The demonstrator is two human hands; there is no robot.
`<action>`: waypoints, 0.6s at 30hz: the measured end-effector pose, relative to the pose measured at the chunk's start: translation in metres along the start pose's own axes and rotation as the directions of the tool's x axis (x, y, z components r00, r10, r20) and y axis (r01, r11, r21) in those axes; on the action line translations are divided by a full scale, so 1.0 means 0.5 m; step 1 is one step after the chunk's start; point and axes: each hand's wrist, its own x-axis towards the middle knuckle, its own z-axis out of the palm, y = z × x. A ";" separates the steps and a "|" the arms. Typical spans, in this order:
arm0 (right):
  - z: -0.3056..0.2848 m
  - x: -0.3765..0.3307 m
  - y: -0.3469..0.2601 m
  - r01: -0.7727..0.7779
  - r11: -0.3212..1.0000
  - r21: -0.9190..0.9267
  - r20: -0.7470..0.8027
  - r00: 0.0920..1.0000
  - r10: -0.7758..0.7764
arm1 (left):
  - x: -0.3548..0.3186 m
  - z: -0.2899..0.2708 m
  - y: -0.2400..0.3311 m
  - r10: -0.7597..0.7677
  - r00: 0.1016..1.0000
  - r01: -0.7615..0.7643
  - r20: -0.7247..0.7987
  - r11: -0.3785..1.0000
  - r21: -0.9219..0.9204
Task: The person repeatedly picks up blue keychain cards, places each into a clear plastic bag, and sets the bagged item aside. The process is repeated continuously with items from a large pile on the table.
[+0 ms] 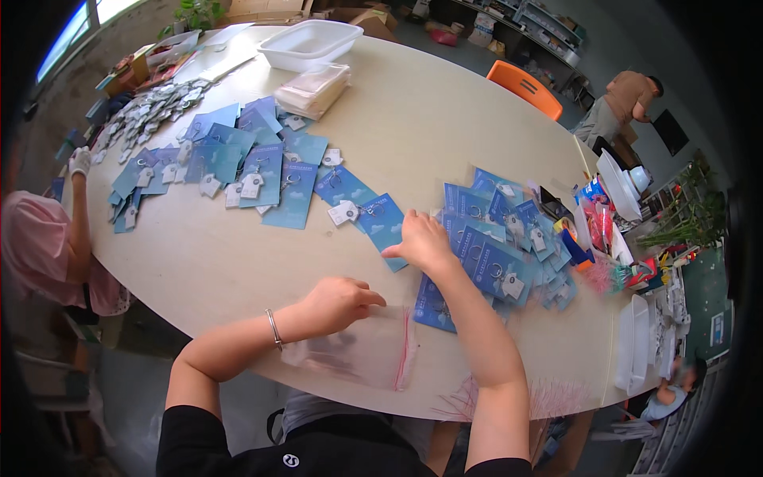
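Big oval pale-wood table (413, 119) fills most of the view, taken as the landmark. Beyond its far right edge, an orange chair (524, 86). Further back from the chair, shelving (548, 24) with boxes against a grey-green wall. Beyond the table's far left corner, a bright window (75, 28) gives daylight; a green plant (195, 12) sits near it. Cardboard boxes (350, 12) behind the far end. Grey floor (135, 397) below the table's near left edge.

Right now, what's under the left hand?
The left hand rests on a clear zip bag with a red seal strip, flat on the table. Any contents beneath the palm are hidden.
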 end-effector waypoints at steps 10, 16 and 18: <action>0.105 0.048 0.017 0.128 0.516 0.847 -0.190 0.980 0.068 | -0.004 0.005 -0.015 0.141 0.969 -0.147 -0.205 0.989 -0.016; 0.103 0.009 0.022 0.237 -0.137 0.962 -0.228 0.970 0.082 | -0.007 -0.015 0.010 0.009 0.965 -0.044 -0.261 0.991 -0.127; 0.102 0.000 0.036 0.175 -0.231 0.957 -0.172 0.985 0.033 | 0.002 -0.027 0.016 0.006 0.921 -0.027 -0.389 0.999 -0.048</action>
